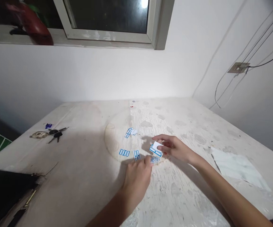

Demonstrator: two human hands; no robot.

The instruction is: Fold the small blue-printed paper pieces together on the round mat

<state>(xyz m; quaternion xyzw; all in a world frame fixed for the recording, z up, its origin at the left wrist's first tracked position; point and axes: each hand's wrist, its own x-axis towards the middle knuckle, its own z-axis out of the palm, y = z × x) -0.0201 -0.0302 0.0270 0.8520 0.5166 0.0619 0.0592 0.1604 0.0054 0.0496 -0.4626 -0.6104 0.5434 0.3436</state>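
Observation:
My right hand (174, 146) pinches small white paper pieces with blue outlines (155, 148) between thumb and fingers, just above the table. Beside it, my left hand (138, 175) rests low on the table with its fingers curled down and closed. What those fingertips hold, if anything, is hidden. Touching or just beyond them lies a blue-outlined paper piece (136, 154). A blue-patterned piece (155, 160) lies between the hands. To the left is a row of blue-outlined strips (124, 152), and farther back sits a loose cluster of similar pieces (129, 132).
A bunch of keys (56, 132) lies on the left of the worn, pale table (86, 176), by a small blue scrap (48, 125). A black bag with a zip (6, 192) is at the left edge. At right lies a white sheet (240, 168).

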